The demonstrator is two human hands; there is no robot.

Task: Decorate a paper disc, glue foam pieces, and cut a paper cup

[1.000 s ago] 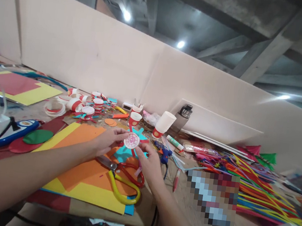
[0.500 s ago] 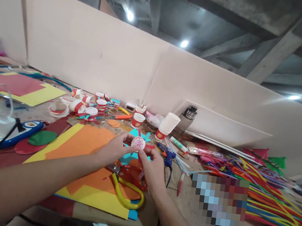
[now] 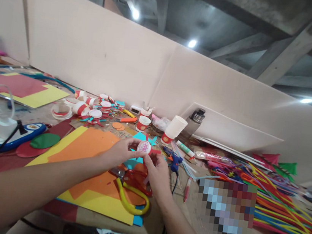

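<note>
A small round paper disc (image 3: 144, 147) with red strips is pinched at its left edge by the fingertips of the left hand (image 3: 121, 151); its printed face is turned up towards the camera, and no long axis can be made out; the right hand (image 3: 158, 173) is closed on the strips just below it, apparently; scissors (image 3: 131, 190) are seen beneath both hands, on orange paper (image 3: 94, 145).

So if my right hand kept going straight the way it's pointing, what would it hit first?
Probably the small round paper-cup disc that both hands already pinch; beyond it, likely the red-and-white paper cup, though depth is unclear.
</note>
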